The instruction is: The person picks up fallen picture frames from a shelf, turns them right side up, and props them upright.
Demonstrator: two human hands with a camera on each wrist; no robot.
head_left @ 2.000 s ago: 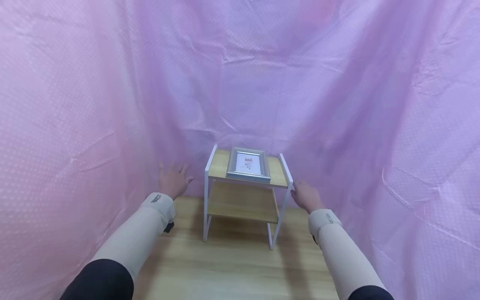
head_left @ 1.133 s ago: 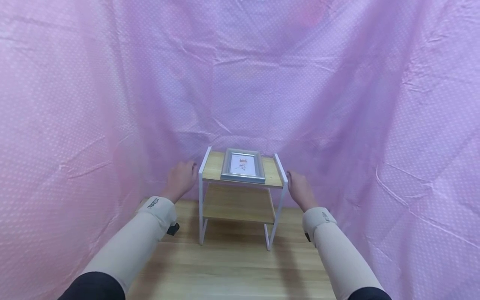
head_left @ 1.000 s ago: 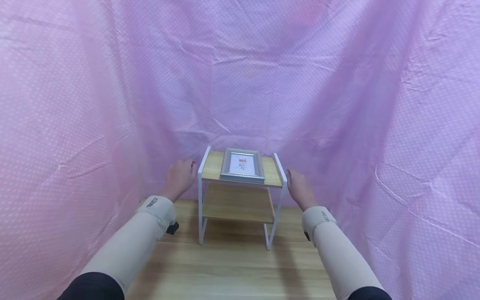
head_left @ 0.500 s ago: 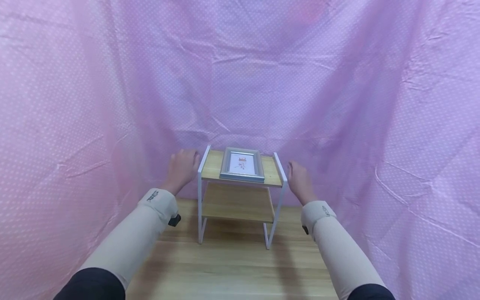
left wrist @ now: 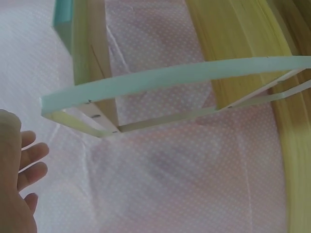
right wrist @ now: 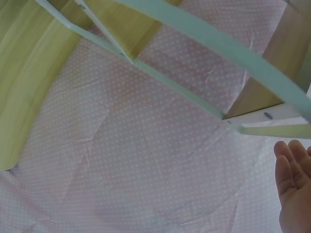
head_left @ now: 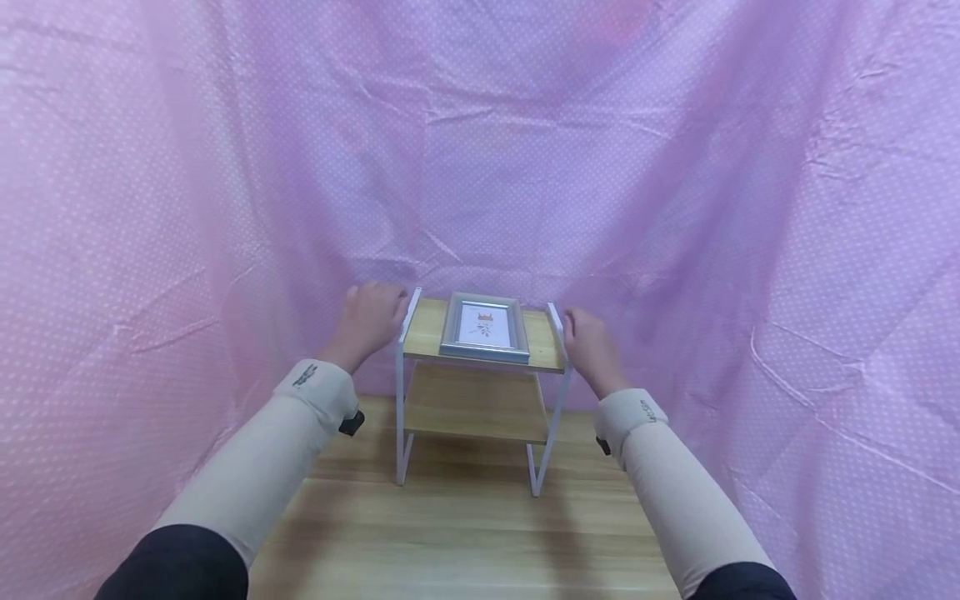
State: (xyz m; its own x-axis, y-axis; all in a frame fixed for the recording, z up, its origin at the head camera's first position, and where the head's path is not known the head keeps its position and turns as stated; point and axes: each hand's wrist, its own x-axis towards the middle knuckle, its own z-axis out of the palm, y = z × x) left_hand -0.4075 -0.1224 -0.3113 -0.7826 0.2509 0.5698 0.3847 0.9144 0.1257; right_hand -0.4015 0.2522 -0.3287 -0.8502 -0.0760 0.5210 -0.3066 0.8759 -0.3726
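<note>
A small two-tier shelf with a white metal frame and wooden boards stands on the table in the head view. A silver picture frame lies flat on its top board. My left hand is at the shelf's upper left rail and my right hand at its upper right rail. In the left wrist view the left hand has straight fingers and sits apart from the rail. The right hand likewise shows straight fingers just below the rail. Neither hand holds anything.
Pink dotted cloth hangs close behind the shelf and along both sides. The wooden table top stretches from the shelf's legs toward me. The shelf's lower board carries nothing.
Both hands have risen and closed in from beside the shelf's lower part to its top side rails. The shelf and picture frame have not moved.
</note>
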